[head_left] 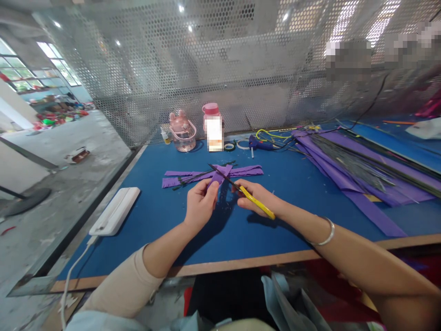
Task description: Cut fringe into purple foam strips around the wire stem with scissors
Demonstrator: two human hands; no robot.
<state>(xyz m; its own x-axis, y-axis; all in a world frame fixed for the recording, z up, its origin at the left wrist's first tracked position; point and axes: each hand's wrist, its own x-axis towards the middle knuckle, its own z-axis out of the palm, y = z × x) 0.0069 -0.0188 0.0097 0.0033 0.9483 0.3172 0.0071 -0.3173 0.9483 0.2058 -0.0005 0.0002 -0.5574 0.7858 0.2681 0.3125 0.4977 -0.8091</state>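
Observation:
My left hand [200, 203] is closed on a strip of purple paper [219, 174], holding it up over the blue table [155, 216]. My right hand [257, 196] grips yellow-handled scissors [241, 189]; their dark blades point up and left and cross the purple strip. Just behind the hands, fringed purple paper strips [193, 178] lie flat with thin dark green stems [193, 177] across them.
A white flat device [115, 210] with a cable lies at the left. At the back stand a pink cup [182, 132], a pink bottle [212, 126], tape rolls [230, 146] and a blue glue gun [262, 144]. Purple sheets and dark wires [358, 170] cover the right. Perforated mesh [220, 69] walls the back.

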